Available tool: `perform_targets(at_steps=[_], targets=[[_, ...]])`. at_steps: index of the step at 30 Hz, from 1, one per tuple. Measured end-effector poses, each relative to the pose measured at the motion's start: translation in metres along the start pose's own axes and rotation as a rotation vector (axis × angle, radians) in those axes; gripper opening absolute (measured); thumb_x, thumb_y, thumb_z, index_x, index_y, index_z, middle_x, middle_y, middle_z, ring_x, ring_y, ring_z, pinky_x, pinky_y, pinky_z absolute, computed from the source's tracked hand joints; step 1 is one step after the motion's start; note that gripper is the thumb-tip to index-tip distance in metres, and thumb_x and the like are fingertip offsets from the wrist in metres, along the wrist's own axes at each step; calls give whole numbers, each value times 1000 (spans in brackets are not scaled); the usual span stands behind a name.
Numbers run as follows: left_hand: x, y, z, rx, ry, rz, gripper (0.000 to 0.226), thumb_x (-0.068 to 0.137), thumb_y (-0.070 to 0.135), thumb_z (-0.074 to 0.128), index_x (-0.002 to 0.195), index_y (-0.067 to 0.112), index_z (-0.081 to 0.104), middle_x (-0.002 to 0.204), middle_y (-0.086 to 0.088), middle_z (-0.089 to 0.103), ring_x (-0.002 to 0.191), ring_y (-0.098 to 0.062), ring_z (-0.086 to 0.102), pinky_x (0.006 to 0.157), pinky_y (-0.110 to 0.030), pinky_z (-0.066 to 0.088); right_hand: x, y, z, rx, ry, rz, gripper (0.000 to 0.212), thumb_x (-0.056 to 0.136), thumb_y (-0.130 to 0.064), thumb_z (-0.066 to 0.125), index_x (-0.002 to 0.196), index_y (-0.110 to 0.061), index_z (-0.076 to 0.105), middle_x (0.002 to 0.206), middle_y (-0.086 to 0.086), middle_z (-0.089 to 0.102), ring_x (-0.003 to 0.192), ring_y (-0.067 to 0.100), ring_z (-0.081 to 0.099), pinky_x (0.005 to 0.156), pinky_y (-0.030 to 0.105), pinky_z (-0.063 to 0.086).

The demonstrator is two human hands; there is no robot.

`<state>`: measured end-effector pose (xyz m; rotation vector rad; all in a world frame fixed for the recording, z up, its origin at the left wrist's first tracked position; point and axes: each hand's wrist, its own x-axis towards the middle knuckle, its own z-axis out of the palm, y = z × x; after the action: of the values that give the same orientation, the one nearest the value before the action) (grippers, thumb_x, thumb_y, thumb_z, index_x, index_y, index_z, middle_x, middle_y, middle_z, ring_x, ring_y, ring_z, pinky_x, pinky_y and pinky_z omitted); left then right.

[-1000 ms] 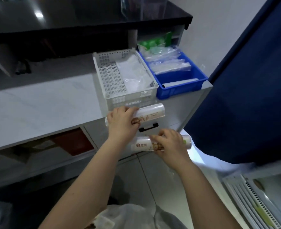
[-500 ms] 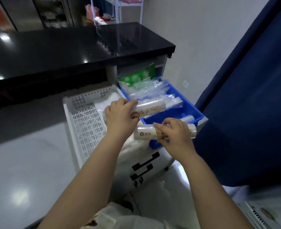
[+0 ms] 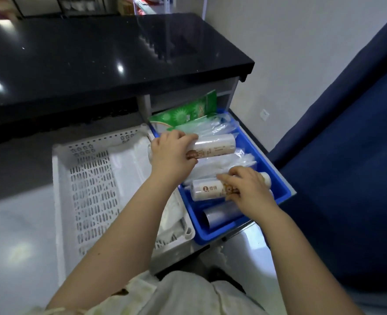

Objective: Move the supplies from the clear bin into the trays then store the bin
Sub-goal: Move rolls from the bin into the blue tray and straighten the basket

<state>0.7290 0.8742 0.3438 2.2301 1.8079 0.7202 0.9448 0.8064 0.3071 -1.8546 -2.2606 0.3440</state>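
While neither roll is set down yet, the transfer reads as partly done. Right hand [image 3: 247, 192] curls round a white printed film roll [image 3: 207, 189], low over the near half of the blue plastic tray [image 3: 281, 197], just above a grey roll [image 3: 222, 212] lying there; the roll sticks out leftward from the fingers. Left hand [image 3: 172, 153] grips a second white printed roll [image 3: 217, 146] by its left end, farther back, above clear bagged supplies [image 3: 229, 160]. White perforated tray [image 3: 85, 178] sits alongside. Green packet [image 3: 188, 113] at the tray's back. Faint clear bin [image 3: 163, 42] on the black counter [image 3: 74, 64], contents unreadable. Left to do: place both rolls, store the bin.
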Motion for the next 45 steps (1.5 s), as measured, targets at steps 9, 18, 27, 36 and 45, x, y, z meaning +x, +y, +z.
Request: perform_targets(at_steps=[9, 18, 27, 36, 45], targets=[[-9, 48, 35, 40, 77, -151, 57, 70, 34, 75, 124, 35, 58, 113, 3, 57, 109, -24, 46, 92, -41, 29, 23, 57, -3, -82, -179, -351, 62, 81, -33, 67, 133, -46, 36, 124, -7, 41, 114, 25, 37, 97, 42, 38], [-51, 57, 25, 195, 212, -391, 59, 64, 28, 78, 121, 30, 62, 112, -2, 60, 105, -29, 50, 88, -41, 34, 30, 75, 6, -30, -252, -529, 55, 92, -28, 52, 141, -39, 30, 133, -1, 38, 120, 24, 34, 106, 40, 29], [-82, 58, 14, 253, 247, -416, 58, 61, 30, 79, 118, 31, 65, 105, 1, 62, 96, -25, 54, 82, -40, 38, 19, 29, 13, -49, -362, -834, 38, 94, -37, 47, 133, -39, 46, 139, 0, 42, 117, 27, 37, 97, 44, 31], [-89, 61, 10, 224, 253, -418, 54, 67, 28, 75, 120, 30, 64, 107, 2, 61, 98, -24, 52, 84, -39, 35, 24, 19, 8, -119, -340, -805, 42, 81, -51, 60, 118, -32, 52, 129, 5, 43, 116, 28, 38, 98, 44, 35], [-73, 66, -4, 204, 306, -390, 53, 68, 24, 75, 120, 26, 64, 108, -2, 62, 100, -27, 52, 86, -43, 38, 25, 42, -23, -20, -378, -644, 81, 73, -15, 68, 133, -45, 22, 124, 3, 46, 107, 28, 48, 80, 39, 45]])
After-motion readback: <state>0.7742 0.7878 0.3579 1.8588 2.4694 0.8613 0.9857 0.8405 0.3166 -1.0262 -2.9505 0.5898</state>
